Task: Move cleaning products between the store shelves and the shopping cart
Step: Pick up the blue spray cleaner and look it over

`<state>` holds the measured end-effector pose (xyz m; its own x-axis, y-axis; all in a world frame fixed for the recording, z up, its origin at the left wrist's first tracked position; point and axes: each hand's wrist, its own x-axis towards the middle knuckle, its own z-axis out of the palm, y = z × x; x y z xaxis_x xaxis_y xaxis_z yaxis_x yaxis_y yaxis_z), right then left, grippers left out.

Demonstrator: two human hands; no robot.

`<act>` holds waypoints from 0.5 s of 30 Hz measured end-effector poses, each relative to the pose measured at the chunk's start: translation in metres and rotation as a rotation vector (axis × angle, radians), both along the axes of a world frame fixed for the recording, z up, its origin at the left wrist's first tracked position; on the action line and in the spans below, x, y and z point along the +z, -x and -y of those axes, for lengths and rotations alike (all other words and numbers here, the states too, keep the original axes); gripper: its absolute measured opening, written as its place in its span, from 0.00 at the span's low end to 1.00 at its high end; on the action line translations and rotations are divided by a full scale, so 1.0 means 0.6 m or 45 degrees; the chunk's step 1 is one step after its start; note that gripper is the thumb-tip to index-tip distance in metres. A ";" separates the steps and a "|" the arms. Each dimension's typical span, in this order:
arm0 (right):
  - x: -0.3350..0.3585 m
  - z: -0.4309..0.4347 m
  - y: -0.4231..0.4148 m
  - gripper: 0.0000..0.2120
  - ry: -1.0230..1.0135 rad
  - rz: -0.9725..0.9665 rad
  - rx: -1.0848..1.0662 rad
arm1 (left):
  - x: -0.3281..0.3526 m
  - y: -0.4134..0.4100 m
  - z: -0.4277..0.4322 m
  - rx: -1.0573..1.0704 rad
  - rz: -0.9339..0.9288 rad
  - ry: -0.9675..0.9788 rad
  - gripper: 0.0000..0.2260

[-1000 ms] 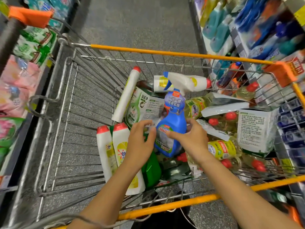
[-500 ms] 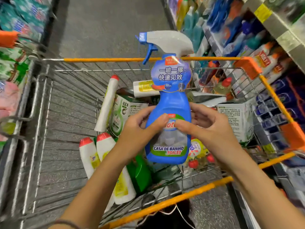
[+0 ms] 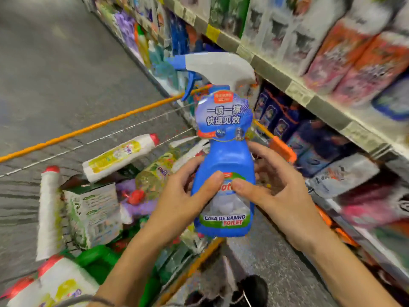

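A person's two hands hold a blue spray bottle [image 3: 223, 156] upright in the air, above the near right corner of a wire cart [image 3: 99, 124] and beside the store shelves [image 3: 321, 106] on the right. The bottle has a white trigger head with a blue nozzle pointing left, and a label reading "CASA DE BANHO TOILET". The left hand [image 3: 177, 200] grips the bottle's lower left side, thumb pressed on the front label and fingers curled behind. The right hand [image 3: 283, 196] grips the lower right side the same way, its thumb tip almost meeting the left thumb. In the cart below, a white bottle [image 3: 119, 156] with a red cap lies tilted across other goods, a second white tube [image 3: 48, 213] leans near the left, and a green-and-white carton [image 3: 93, 213] stands between them. More red-capped bottles sit at the bottom left corner. The shelves are packed with blurred, colourful packages. Grey floor [image 3: 66, 63] stretches ahead on the left.
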<state>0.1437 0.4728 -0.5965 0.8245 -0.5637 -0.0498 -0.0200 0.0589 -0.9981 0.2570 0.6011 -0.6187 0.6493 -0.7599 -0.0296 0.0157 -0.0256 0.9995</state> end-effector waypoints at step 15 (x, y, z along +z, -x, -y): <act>-0.009 0.277 0.207 0.25 0.079 0.060 -0.531 | 0.005 0.119 0.394 -0.647 0.274 0.024 0.20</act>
<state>0.0195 0.3069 -0.6016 0.5255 -0.8504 0.0270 0.0390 -0.0077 -0.9992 0.1855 0.3644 -0.6155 0.1904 -0.9785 0.0798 -0.1984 0.0412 0.9792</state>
